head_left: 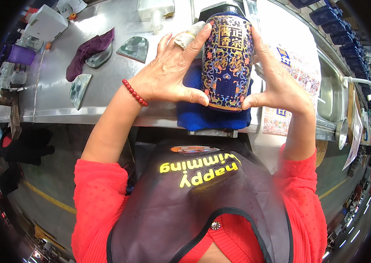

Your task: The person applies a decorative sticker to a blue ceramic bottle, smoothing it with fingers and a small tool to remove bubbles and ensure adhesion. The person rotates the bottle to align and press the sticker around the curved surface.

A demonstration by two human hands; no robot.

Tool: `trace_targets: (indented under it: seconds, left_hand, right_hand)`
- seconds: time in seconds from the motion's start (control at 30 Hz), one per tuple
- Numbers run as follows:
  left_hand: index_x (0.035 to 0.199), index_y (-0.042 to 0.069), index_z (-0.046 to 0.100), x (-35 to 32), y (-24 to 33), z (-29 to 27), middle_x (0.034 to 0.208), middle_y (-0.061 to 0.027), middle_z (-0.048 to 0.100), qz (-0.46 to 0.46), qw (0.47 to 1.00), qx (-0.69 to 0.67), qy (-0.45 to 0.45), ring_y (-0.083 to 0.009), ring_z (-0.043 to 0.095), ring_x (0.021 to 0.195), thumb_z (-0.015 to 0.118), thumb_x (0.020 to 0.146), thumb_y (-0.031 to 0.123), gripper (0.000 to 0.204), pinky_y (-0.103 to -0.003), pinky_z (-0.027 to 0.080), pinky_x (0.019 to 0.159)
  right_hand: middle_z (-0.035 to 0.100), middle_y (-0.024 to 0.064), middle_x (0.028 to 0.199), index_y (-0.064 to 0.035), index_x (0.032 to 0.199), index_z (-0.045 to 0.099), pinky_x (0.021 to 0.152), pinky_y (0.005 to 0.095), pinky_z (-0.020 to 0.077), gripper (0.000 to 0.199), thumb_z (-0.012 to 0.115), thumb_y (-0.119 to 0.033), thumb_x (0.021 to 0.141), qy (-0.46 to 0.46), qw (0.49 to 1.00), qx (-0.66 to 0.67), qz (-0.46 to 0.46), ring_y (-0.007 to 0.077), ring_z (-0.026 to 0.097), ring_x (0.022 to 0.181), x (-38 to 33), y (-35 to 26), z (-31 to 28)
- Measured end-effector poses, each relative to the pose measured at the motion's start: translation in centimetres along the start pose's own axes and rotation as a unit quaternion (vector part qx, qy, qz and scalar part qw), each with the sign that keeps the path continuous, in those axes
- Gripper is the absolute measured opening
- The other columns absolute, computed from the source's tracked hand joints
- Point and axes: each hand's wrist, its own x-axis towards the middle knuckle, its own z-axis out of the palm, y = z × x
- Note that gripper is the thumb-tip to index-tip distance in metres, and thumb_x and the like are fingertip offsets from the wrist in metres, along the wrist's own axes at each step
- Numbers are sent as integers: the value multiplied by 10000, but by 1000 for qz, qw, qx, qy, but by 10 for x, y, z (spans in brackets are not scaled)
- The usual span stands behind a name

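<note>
A dark blue bottle (227, 79) with gold and floral decoration lies over a blue cloth (214, 120), its neck pointing away from me. From the left side my left hand (168, 72) grips it, the thumb near its base and the fingers along its upper side. A wrapping of pale cloth or tape (188, 36) covers one of that hand's fingers. My right hand (280, 83) holds the opposite side, its thumb at the lower right corner and its fingers reaching up the bottle's edge. Both palms stand off the bottle.
On the metal table (119, 83) to the left lie a purple cloth (90, 52) and several green scraper-like pieces, one a half-round plate (133, 48). A patterned printed sheet (297, 74) spreads at right, beside a sink (332, 94). A clear container (155, 11) stands at the back.
</note>
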Motion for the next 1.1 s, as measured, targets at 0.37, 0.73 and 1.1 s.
trace_targets:
  seconds: [0.37,0.73,1.1]
  left_hand:
    - [1667,171,13,1,-4,0,1671,-251,228,-3,999,-29,-20,-447,247,1535,726,618,875,1451,-640,53,1231]
    - [1665,159,3,2,4,-5,1617,-265,304,-17,999,-43,-24,-477,260,1489,776,642,796,1432,-682,104,1183]
    - [1664,146,-6,2,9,-11,1638,-260,274,-42,997,-50,-51,-438,257,1522,762,671,797,1414,-649,54,1218]
  right_hand:
    - [349,265,1571,3,1641,57,1052,441,463,1547,939,-585,515,-6,999,-38,-18,333,540,1177,0,3,-2]
    - [219,252,1675,-19,1645,41,1109,423,444,1561,1002,-430,485,-38,998,-22,49,391,523,1325,5,-15,-11]
    - [704,157,802,-47,981,583,594,386,542,182,720,-128,891,-134,977,-164,12,300,727,715,84,-58,-67]
